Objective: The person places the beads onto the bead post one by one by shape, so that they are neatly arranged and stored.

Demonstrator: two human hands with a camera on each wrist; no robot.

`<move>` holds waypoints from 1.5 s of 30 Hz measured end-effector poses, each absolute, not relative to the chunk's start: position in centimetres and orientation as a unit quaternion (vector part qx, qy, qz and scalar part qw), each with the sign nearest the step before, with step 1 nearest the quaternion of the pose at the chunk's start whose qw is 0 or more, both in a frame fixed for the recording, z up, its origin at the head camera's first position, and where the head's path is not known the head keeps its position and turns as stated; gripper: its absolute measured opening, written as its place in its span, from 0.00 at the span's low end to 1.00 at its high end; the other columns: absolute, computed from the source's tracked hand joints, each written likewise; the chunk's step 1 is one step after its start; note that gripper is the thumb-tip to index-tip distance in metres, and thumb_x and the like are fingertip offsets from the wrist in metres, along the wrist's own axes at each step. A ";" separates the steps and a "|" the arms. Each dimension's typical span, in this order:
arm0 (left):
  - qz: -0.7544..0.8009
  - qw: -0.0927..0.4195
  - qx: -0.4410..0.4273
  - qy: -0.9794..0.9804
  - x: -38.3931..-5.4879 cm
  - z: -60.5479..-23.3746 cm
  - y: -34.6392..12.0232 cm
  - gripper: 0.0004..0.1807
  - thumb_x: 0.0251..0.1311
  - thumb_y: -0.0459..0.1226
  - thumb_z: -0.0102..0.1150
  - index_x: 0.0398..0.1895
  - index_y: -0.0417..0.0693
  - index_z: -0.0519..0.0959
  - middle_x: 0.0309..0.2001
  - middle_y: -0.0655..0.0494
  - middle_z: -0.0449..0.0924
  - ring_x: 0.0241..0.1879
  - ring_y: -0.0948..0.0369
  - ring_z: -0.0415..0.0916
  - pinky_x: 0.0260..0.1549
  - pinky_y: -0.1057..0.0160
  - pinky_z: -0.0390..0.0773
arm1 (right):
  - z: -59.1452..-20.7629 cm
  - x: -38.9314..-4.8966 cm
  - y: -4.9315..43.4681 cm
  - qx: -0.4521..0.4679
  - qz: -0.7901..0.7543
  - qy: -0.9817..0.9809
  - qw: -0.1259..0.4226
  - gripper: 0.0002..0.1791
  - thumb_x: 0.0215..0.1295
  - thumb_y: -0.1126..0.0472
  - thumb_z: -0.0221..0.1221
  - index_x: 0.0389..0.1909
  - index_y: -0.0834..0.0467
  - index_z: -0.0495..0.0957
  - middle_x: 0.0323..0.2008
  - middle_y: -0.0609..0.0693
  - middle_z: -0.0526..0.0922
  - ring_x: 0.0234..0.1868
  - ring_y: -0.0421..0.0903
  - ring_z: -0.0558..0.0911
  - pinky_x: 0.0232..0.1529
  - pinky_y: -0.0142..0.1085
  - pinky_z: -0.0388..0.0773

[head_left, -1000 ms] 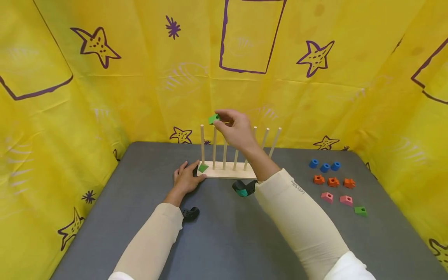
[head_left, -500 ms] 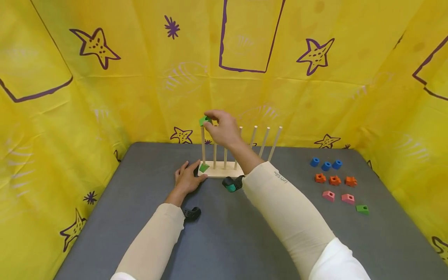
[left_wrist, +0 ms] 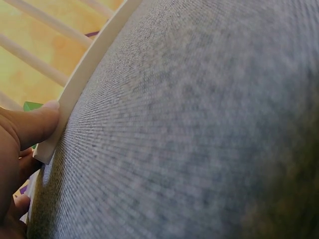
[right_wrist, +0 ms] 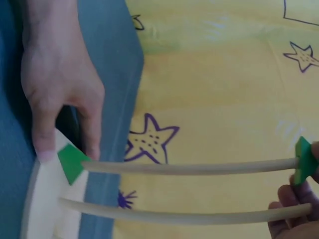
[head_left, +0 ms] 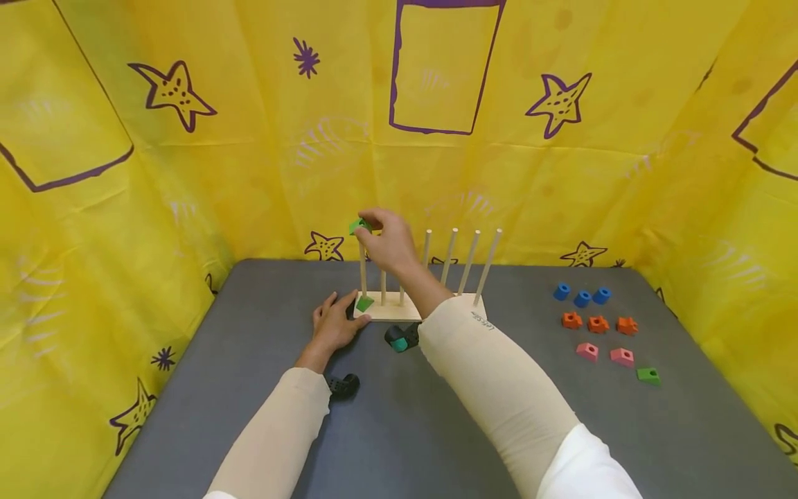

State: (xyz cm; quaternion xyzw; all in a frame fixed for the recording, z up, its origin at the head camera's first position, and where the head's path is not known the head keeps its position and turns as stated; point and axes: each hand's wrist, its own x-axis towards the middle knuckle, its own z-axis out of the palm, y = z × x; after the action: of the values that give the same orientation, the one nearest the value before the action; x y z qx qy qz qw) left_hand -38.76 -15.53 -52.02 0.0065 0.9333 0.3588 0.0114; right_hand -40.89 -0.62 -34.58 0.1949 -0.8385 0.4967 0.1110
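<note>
My left hand (head_left: 334,324) grips the left end of a wooden peg stand (head_left: 391,314), thumb on its front edge and fingers round the end and back. A green wedge-like block (head_left: 364,304) sits low on the leftmost peg, against the base. Above it, my right hand (head_left: 393,244) pinches a second green block (head_left: 357,226) between thumb and fingers. In the right wrist view, this held block (right_wrist: 302,160) is at the tip of that same peg (right_wrist: 194,168). The loose fingers overlap the tip of the neighbouring peg (right_wrist: 239,216).
On the grey table to the right lie blue cylinders (head_left: 582,299), orange notched blocks (head_left: 598,324), two pink blocks (head_left: 622,357) and a green block (head_left: 648,376). Several upright pegs (head_left: 490,267) rise under and beside my right forearm. A yellow curtain (head_left: 280,187) hangs behind and at both sides.
My right hand has moved left with the green block, from beside the leftmost peg to its top, and lowered slightly. The left hand stays on the stand's end.
</note>
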 end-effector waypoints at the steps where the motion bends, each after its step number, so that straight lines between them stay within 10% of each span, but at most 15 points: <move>1: 0.358 0.011 0.005 0.933 -38.8 -52.1 -15.6 0.39 0.61 0.50 0.63 0.73 0.53 0.62 0.69 0.44 0.61 0.72 0.48 0.39 0.64 0.42 0.37 | -34.8 -40.9 -0.7 0.195 0.505 -0.833 0.114 0.18 0.68 0.60 0.60 0.57 0.59 0.78 0.48 0.50 0.81 0.49 0.45 0.77 0.44 0.35 0.77; 22: 0.346 0.011 -0.006 0.938 -38.5 -52.6 -15.8 0.39 0.60 0.50 0.63 0.73 0.53 0.63 0.69 0.45 0.63 0.72 0.49 0.41 0.64 0.42 0.37 | -37.7 -40.9 -1.8 0.159 0.687 -0.702 0.105 0.22 0.63 0.63 0.63 0.57 0.56 0.73 0.42 0.52 0.78 0.42 0.47 0.77 0.35 0.36 0.76; 45: 0.350 -0.015 0.013 0.937 -38.5 -52.4 -15.6 0.38 0.60 0.52 0.63 0.71 0.50 0.65 0.67 0.51 0.67 0.72 0.50 0.42 0.65 0.44 0.37 | -43.9 -40.8 -1.9 0.085 0.707 -0.701 0.044 0.23 0.60 0.67 0.64 0.57 0.61 0.74 0.46 0.54 0.78 0.51 0.50 0.75 0.51 0.43 0.75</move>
State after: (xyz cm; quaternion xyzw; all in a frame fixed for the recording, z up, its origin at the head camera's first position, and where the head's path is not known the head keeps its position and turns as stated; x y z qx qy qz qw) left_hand -38.54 -15.57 -52.36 0.0128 0.9365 0.3500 -0.0150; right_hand -40.81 -1.86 -43.87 0.0846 -0.7008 0.7069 0.0439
